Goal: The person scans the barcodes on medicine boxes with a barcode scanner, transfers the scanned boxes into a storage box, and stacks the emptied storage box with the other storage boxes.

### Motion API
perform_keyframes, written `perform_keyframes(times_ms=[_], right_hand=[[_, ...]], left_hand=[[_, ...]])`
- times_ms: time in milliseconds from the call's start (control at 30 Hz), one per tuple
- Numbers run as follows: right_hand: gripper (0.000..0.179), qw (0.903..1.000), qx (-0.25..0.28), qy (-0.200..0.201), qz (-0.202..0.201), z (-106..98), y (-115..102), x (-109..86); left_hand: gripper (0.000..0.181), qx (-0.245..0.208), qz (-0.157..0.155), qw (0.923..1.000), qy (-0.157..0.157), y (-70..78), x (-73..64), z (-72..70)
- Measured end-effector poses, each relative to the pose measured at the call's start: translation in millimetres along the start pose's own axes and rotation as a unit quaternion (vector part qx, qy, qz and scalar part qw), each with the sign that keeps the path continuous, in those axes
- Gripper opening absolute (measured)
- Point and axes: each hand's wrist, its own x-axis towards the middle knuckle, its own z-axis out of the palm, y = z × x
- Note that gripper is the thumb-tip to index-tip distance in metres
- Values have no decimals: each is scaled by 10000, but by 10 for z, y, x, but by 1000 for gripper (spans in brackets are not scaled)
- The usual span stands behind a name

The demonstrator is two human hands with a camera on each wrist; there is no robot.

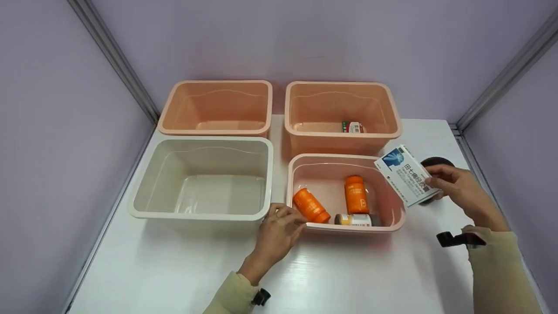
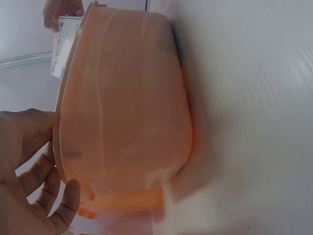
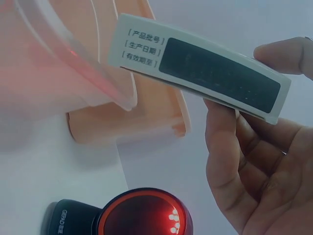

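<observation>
The right hand [image 1: 464,189] pinches a flat white-and-blue rectangular cardboard box [image 1: 405,175] between thumb and fingers, tilted at the two o'clock side of a pink rectangular plastic bin [image 1: 320,174]; whether it touches the rim I cannot tell. At that bin's eight o'clock corner, the left hand [image 1: 277,233] grips the rim. Inside lie two orange cylindrical bottles [image 1: 356,194], one central, one toward eight o'clock, and a white-and-yellow bottle with a dark end [image 1: 355,220] toward six. On the white counter [image 1: 348,279], a round black device with an orange ring [image 3: 146,215] lies near the right hand. A pale grey plastic bin [image 1: 196,216] stands at nine o'clock.
</observation>
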Motion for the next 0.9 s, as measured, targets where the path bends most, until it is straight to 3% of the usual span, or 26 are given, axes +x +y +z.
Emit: perform_keyframes(times_ms=[367,900], right_hand=[[28,9995,126,226,190,-128,189,-122],[39,9980,212,40,602,-259,391,-184]], left_hand=[[9,62,-104,9999,-81,19,4,-1],[8,-27,-137,9999,-58,13,9,3]])
